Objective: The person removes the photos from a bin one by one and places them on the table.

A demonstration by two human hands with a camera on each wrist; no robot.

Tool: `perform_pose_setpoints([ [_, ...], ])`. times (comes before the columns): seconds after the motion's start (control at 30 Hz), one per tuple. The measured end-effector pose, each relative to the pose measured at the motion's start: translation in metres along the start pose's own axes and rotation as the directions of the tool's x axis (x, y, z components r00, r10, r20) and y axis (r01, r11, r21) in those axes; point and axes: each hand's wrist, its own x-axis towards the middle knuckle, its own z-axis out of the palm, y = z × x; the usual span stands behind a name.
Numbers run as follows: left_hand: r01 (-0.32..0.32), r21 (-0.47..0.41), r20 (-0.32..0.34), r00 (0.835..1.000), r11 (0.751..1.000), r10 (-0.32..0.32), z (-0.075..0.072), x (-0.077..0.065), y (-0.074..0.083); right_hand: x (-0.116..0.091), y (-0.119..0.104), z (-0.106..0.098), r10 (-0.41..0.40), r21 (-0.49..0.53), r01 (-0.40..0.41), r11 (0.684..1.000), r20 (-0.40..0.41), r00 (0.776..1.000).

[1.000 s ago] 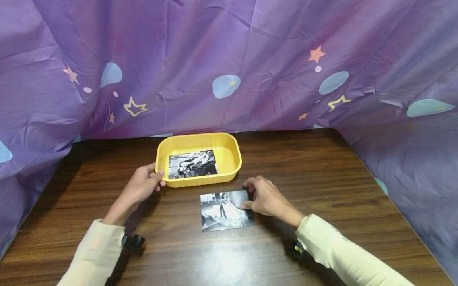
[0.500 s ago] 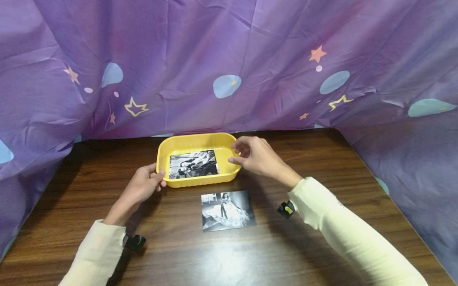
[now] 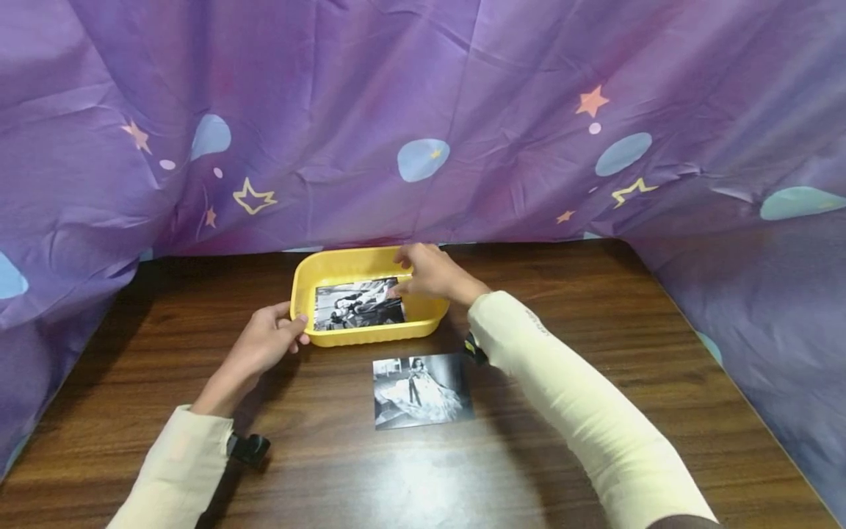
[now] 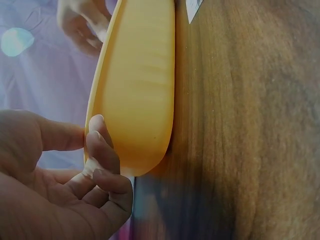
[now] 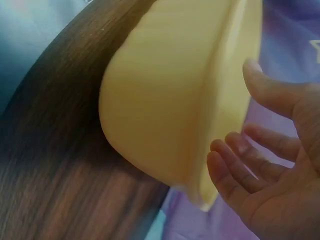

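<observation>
A yellow plastic tray (image 3: 373,337) stands near the far edge of the table, with a black-and-white photo (image 3: 357,306) lying inside. My left hand (image 3: 263,341) pinches the tray's left rim between thumb and fingers, as the left wrist view confirms on the yellow wall (image 4: 137,95). Over the tray's right side reaches my right hand (image 3: 432,275), its fingertips close to the right edge of the photo. In the right wrist view that hand (image 5: 275,165) has thumb and fingers spread apart, holding nothing visible. A second black-and-white photo (image 3: 419,397) lies flat in front of the tray.
The brown wood-grain table (image 3: 317,455) runs out to both sides. Right behind it hangs a purple curtain (image 3: 344,132) with stars and blue shapes, close to the tray. A black wrist strap device (image 3: 250,450) sits at my left cuff.
My right hand has gone from the near photo's right edge up and leftward into the tray area. That photo stays on the table. The left hand keeps its hold on the rim.
</observation>
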Motion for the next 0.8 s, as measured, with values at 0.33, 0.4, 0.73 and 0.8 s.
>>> perform_pose_setpoints([
  [0.33,0.008,-0.113,0.009,1.000,0.994,-0.006,0.003,0.000,-0.004,0.020,-0.001,0.028,0.039,-0.110,-0.024,0.994,0.133,0.990],
  [0.4,0.006,-0.114,0.013,1.000,0.993,-0.004,0.003,0.000,-0.004,0.021,-0.002,0.031,0.062,-0.123,-0.044,0.991,0.146,0.987],
  [0.73,0.017,-0.099,0.004,1.000,0.995,-0.017,0.003,0.001,-0.005,0.026,-0.005,0.041,0.101,-0.225,-0.065,0.972,0.154,0.983],
  [0.8,0.017,-0.104,0.004,1.000,0.994,-0.017,0.003,0.000,-0.004,0.027,-0.006,0.042,0.101,-0.230,-0.062,0.971,0.159,0.982],
])
